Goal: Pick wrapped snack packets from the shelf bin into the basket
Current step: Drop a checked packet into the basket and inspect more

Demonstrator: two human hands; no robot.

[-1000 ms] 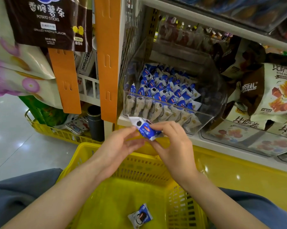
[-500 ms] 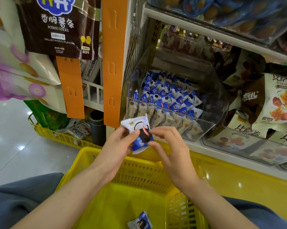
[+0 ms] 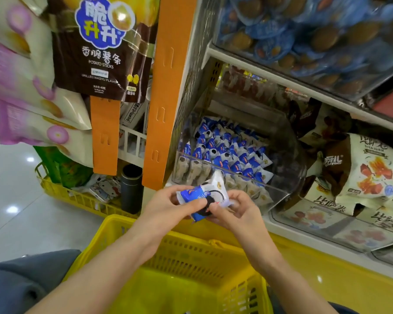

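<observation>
A blue and white wrapped snack packet (image 3: pixel 202 196) is held between both hands above the far rim of the yellow basket (image 3: pixel 184 243). My left hand (image 3: pixel 168 207) pinches its left side, thumb on top. My right hand (image 3: pixel 238 211) pinches its right end with curled fingers. Behind them the clear shelf bin (image 3: pixel 288 155) holds several rows of the same blue and white packets (image 3: pixel 227 150).
An orange upright (image 3: pixel 166 91) stands left of the bin. Potato stick bags (image 3: pixel 100 46) hang at upper left. Larger snack bags (image 3: pixel 369 168) fill the shelf to the right. A second yellow basket (image 3: pixel 61 191) sits on the floor at left, next to a dark cylinder (image 3: pixel 132 189).
The packet has been turned between my hands, and my right hand again grips its end. The view has tilted up, so the packet lying in the basket is out of frame.
</observation>
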